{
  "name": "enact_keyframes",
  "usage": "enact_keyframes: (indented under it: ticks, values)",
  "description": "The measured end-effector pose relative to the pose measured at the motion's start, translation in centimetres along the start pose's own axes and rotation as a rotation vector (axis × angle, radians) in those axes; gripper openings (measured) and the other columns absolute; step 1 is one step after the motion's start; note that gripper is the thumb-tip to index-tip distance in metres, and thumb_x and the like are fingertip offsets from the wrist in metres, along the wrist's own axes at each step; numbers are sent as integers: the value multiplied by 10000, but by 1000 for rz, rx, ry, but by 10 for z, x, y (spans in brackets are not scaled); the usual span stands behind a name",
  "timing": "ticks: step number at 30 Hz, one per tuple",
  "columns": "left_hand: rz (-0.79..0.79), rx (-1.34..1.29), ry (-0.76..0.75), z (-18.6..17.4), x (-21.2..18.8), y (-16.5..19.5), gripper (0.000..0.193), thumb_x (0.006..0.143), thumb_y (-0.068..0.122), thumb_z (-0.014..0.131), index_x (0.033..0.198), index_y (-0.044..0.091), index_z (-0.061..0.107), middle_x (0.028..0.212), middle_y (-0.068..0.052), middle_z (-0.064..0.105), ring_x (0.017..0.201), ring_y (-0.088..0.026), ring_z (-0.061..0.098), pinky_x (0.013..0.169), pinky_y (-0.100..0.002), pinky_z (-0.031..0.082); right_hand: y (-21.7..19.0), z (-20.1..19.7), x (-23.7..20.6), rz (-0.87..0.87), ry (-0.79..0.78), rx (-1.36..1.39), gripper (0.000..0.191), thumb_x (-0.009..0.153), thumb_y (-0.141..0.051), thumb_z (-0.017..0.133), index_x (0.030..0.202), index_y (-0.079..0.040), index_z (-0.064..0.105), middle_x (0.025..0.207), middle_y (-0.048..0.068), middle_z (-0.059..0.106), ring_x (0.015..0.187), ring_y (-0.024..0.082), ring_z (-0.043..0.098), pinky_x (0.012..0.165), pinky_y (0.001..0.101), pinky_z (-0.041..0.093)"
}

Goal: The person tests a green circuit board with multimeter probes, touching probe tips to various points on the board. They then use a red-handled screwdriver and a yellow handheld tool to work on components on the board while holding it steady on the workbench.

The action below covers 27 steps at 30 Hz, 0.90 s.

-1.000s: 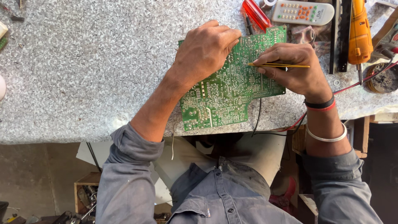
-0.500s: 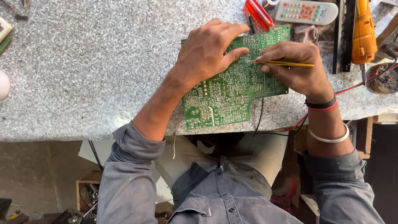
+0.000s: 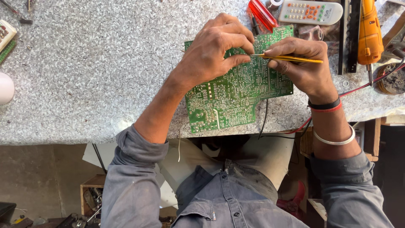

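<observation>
A green circuit board [image 3: 236,95] lies solder side up on the speckled grey worktop [image 3: 84,76], its near corner reaching the table's front edge. My left hand [image 3: 215,50] rests on the board's upper part, fingers curled and pinched near the tool's tip. My right hand [image 3: 301,63] grips a thin yellow-handled tool [image 3: 291,59] held level, its tip pointing left at the board by my left fingertips. What the left fingers pinch is too small to tell.
A red-handled screwdriver [image 3: 262,14] and a white remote [image 3: 311,12] lie beyond the board. An orange-handled tool [image 3: 370,31] and a wire coil [image 3: 390,80] are at the right. Black and red wires [image 3: 265,118] hang off the front edge. A white round object [image 3: 6,88] sits far left.
My left fingers have curled in and closed toward the tool's tip. The right hand with the yellow tool has stayed nearly in place.
</observation>
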State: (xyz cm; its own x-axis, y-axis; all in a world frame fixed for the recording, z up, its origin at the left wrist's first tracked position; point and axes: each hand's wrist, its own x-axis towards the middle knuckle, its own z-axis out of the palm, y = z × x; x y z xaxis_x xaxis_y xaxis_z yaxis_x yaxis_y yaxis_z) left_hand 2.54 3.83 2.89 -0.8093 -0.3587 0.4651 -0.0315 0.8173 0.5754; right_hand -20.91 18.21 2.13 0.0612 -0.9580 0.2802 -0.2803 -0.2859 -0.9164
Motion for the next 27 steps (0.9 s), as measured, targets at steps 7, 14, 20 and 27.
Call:
enact_keyframes:
  ticks: [7, 14, 20, 27]
  values:
    - [22, -30, -15, -4, -3, -4, 104, 886, 174, 876, 905, 145, 778, 1273, -14, 681, 1250, -230, 577, 1086, -396, 498, -1, -1, 0, 26, -17, 2, 145, 982, -85, 812, 1109, -43, 757, 1059, 68, 745, 925, 95, 691, 820, 221, 559]
    - [-68, 138, 41, 5, -3, -3, 328, 987, 235, 823, 1246, 117, 660, 1317, -51, 668, 1211, -241, 650, 1044, -396, 544, -9, 4, 3, -7, -48, -228, 146, 913, -17, 762, 1056, -44, 753, 1008, 72, 739, 828, 109, 694, 729, 224, 554]
    - [-66, 206, -26, 4, -3, -1, 481, 927, 340, 835, 1303, 100, 654, 1189, -73, 741, 1083, -246, 677, 927, -414, 558, -19, 4, 8, -78, -122, -310, 161, 878, 1, 774, 1031, -43, 757, 1046, 75, 732, 915, 156, 731, 813, 279, 588]
    - [-62, 212, -24, 5, -3, -1, 492, 923, 362, 838, 1302, 107, 656, 1178, -69, 748, 1079, -242, 679, 922, -412, 560, -19, 9, 8, -130, -75, -384, 155, 904, -9, 812, 1046, -46, 762, 1073, 87, 741, 948, 180, 742, 817, 289, 598]
